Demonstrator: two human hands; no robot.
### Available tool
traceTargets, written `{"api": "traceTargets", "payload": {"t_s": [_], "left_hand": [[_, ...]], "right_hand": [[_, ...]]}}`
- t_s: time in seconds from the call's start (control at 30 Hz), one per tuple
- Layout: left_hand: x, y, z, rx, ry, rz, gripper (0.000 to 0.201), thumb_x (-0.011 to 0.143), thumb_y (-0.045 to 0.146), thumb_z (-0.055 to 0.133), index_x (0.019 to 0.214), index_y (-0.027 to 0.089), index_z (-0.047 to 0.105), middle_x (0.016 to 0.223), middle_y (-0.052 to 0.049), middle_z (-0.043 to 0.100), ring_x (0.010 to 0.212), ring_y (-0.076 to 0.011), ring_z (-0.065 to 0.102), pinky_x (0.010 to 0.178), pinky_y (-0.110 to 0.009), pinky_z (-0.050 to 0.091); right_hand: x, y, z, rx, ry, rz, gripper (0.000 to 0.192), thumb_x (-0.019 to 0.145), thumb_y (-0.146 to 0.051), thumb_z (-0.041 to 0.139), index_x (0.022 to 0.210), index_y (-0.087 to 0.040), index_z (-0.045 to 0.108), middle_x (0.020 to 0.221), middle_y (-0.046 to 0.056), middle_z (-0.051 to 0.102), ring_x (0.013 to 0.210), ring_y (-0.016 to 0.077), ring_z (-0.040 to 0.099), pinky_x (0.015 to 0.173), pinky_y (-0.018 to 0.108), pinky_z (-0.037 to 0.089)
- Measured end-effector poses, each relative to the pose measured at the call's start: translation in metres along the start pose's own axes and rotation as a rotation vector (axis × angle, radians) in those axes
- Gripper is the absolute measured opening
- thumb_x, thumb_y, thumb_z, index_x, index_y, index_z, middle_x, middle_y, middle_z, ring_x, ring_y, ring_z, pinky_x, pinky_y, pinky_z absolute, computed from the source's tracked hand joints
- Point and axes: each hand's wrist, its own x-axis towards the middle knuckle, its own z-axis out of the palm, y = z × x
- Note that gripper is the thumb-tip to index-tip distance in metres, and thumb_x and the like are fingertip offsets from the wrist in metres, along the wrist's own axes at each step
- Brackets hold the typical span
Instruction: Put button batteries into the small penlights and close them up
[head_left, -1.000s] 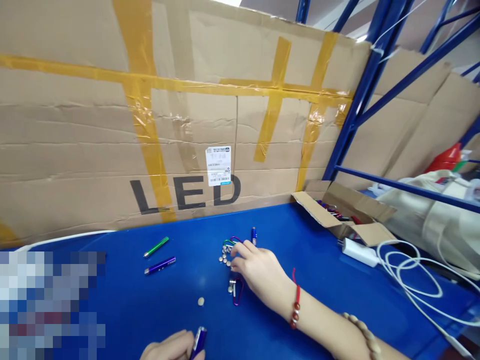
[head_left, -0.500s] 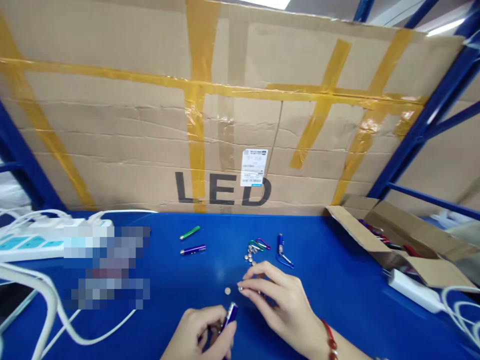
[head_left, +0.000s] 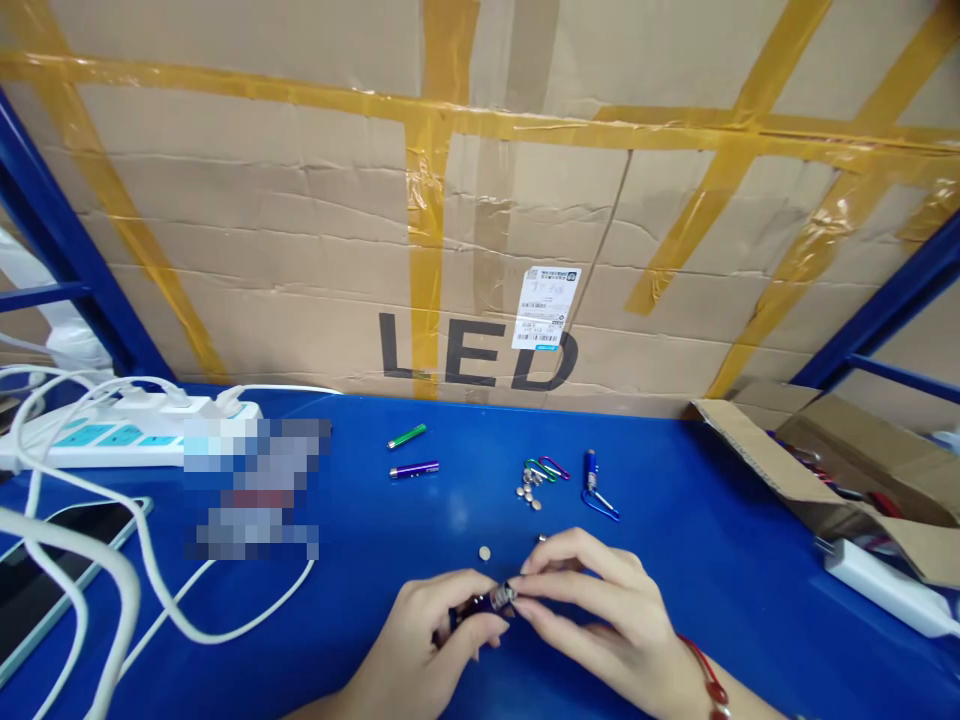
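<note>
My left hand [head_left: 420,625] is closed around a small dark blue flashlight [head_left: 480,603], its end pointing right. At that end the thumb and fingertips of my right hand [head_left: 611,610] pinch a tiny silver button cell, mostly covered by the fingers. One loose button cell [head_left: 484,553] lies just beyond my hands, and a small metal piece [head_left: 541,538] shows behind my right fingers. Farther back are several button cells [head_left: 528,494] beside green and magenta carabiner clips [head_left: 555,468]. A blue flashlight with a clip [head_left: 591,470], a purple flashlight [head_left: 415,469] and a green one [head_left: 407,437] lie apart.
On the left are a white power strip [head_left: 97,440], looping white cables [head_left: 146,540] and a phone [head_left: 60,570]. An open cardboard box [head_left: 750,455] with small items stands right, near a white adapter [head_left: 885,590]. A large taped cardboard sheet [head_left: 300,250] closes off the back.
My right hand has moved from beside the loose button cell to the flashlight's end, and my hands now meet. The flashlight has tipped closer to level. The view has shifted left and down.
</note>
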Motion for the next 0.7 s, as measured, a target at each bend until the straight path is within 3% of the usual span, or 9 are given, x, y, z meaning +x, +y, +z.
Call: {"api": "traceTargets", "payload": {"t_s": [0.17, 0.37, 0.47, 0.57, 0.7], "left_hand": [[0.000, -0.002, -0.002, 0.036, 0.000, 0.025, 0.023, 0.083, 0.029, 0.044, 0.081, 0.014, 0.062, 0.072, -0.003, 0.058, 0.062, -0.0102, 0.052, 0.054, -0.017, 0.036], [-0.001, 0.001, -0.002, 0.006, -0.004, -0.019, 0.021, 0.083, 0.027, 0.044, 0.078, 0.014, 0.059, 0.074, -0.003, 0.060, 0.066, -0.0111, 0.053, 0.057, -0.018, 0.037], [-0.002, 0.000, -0.001, -0.062, -0.017, -0.046, 0.025, 0.086, 0.034, 0.042, 0.085, 0.014, 0.057, 0.074, -0.004, 0.059, 0.065, -0.0113, 0.053, 0.059, -0.019, 0.039], [-0.001, -0.003, 0.000, -0.140, 0.007, -0.065, 0.031, 0.089, 0.042, 0.038, 0.099, 0.015, 0.050, 0.077, -0.005, 0.058, 0.061, -0.0100, 0.050, 0.054, -0.019, 0.039], [0.002, -0.005, 0.000, -0.196, 0.039, -0.101, 0.035, 0.088, 0.046, 0.040, 0.102, 0.015, 0.046, 0.078, -0.005, 0.057, 0.059, -0.0089, 0.048, 0.049, -0.018, 0.036]], "right_hand": [[-0.001, -0.001, 0.002, 0.117, -0.038, 0.039, 0.011, 0.075, -0.014, 0.066, 0.086, -0.017, 0.066, 0.081, 0.001, 0.060, 0.068, 0.0050, 0.058, 0.059, 0.013, 0.048], [0.000, -0.001, 0.000, 0.067, -0.145, 0.111, 0.012, 0.077, -0.022, 0.065, 0.089, -0.021, 0.065, 0.089, 0.002, 0.060, 0.068, 0.0044, 0.058, 0.059, 0.013, 0.047], [0.001, 0.001, -0.002, 0.060, -0.136, 0.118, 0.022, 0.075, -0.022, 0.066, 0.096, -0.020, 0.062, 0.087, 0.001, 0.060, 0.067, 0.0046, 0.057, 0.058, 0.014, 0.046], [0.002, 0.007, -0.006, -0.042, -0.057, 0.081, 0.028, 0.075, -0.017, 0.064, 0.102, -0.018, 0.059, 0.088, 0.002, 0.061, 0.069, 0.0065, 0.056, 0.060, 0.016, 0.046], [0.003, 0.028, -0.012, -0.327, -0.017, 0.039, 0.016, 0.082, -0.013, 0.057, 0.097, -0.019, 0.060, 0.088, 0.001, 0.062, 0.076, 0.0085, 0.057, 0.066, 0.019, 0.046]]}}
